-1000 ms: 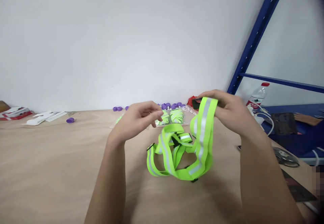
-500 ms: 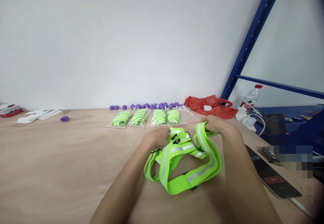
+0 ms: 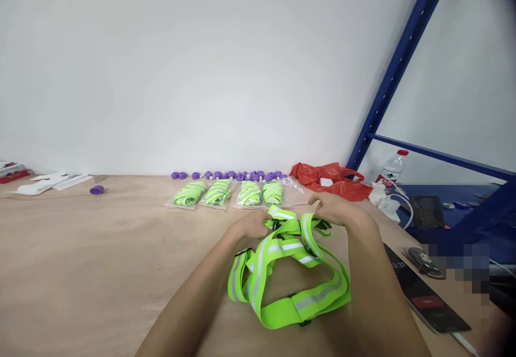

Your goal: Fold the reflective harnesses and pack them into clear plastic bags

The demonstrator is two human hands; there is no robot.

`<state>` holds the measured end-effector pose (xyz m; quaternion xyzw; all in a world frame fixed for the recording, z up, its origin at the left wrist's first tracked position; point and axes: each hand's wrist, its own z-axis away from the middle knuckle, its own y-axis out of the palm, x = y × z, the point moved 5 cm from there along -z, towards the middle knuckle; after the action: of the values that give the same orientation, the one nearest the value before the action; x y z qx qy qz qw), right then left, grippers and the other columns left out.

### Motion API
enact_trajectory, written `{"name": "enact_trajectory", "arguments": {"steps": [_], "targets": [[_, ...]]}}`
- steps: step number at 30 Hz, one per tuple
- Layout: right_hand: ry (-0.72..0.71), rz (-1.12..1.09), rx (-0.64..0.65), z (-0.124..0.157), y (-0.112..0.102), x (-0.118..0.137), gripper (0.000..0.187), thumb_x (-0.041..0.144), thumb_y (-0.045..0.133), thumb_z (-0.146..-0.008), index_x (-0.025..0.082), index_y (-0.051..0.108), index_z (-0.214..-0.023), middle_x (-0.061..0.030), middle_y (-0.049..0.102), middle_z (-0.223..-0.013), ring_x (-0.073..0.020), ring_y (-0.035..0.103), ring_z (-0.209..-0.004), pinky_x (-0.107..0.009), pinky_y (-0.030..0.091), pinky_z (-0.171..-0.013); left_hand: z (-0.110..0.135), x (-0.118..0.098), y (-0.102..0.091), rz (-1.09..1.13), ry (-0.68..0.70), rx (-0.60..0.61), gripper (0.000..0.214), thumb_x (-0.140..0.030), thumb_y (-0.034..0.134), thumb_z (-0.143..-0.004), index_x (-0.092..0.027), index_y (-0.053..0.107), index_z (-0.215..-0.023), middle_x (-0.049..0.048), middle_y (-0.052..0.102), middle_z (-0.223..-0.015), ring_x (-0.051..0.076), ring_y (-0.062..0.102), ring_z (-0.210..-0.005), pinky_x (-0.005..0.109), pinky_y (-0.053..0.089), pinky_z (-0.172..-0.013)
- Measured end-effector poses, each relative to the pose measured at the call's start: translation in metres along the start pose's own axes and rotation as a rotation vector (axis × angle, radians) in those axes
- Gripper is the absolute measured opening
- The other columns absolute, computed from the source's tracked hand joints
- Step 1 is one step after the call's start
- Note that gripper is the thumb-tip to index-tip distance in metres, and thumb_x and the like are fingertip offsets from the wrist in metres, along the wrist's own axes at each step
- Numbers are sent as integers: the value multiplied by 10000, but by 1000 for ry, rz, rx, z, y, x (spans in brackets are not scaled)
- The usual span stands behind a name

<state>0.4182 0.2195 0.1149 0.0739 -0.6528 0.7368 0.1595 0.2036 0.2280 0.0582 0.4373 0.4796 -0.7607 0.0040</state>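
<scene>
A neon-green reflective vest [image 3: 282, 314] of elastic straps with silver stripes and black buckles lies loosely looped in front of me. My left hand [image 3: 255, 225] is closed on its upper left straps, beside a black buckle; the fingertips are partly hidden. At the upper right of the vest, my right hand [image 3: 332, 209] is over a strap loop, its forefinger reaching out to the left. The other fingers of that hand appear bent around the strap, though the palm side is hidden.
Behind the vest lie several bagged reflective vests [image 3: 189, 193] and a row of purple caps [image 3: 231, 175]. A red plastic bag [image 3: 342, 185], chargers [image 3: 385, 204] and a phone [image 3: 431, 298] are at right, near a blue rack [image 3: 397, 72]. White strips [image 3: 42, 184] and a lone purple cap [image 3: 97, 190] lie left.
My right hand has moved left and slightly down, bringing the right strap loop closer to my left hand. The view has shifted slightly. My left hand keeps its hold.
</scene>
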Motion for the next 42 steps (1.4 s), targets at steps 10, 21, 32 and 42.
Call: {"name": "enact_trajectory", "arguments": {"steps": [10, 21, 32, 42], "targets": [[-129, -92, 21, 15, -10, 26, 363, 245, 645, -813, 166, 665, -1166, -121, 742, -1081, -250, 698, -949, -299, 496, -766, 69, -8, -55, 152, -335, 134, 612, -190, 651, -728, -116, 553, -1327, 91, 754, -794, 259, 745, -696, 328, 614, -575], [-708, -741, -262, 65, -43, 97, 236, 433, 637, -890, 202, 680, -876, -46, 710, -909, -213, 670, -901, -348, 519, -847, 132, -59, -106, 213, 48, -289, 330, -355, 616, -899, -221, 572, -1197, 9, 707, -764, 194, 709, -637, 278, 544, -598], [-771, -750, -60, 93, -31, 129, 591, 343, 818, -760, 285, 511, -1262, -60, 597, -1324, -262, 591, -1240, -454, 510, -1024, 134, -84, -112, 335, 269, -476, 328, -400, 640, -913, -227, 587, -1187, -4, 646, -809, 134, 624, -588, 247, 526, -578], [-953, -668, -111, 103, -33, 138, 418, 105, 612, -840, 266, 600, -1226, -47, 620, -1341, -237, 580, -1259, -431, 464, -1085, 128, -68, -113, 607, 388, -487, 396, -385, 738, -850, -264, 608, -1203, 35, 670, -987, 155, 623, -726, 258, 499, -637]]}}
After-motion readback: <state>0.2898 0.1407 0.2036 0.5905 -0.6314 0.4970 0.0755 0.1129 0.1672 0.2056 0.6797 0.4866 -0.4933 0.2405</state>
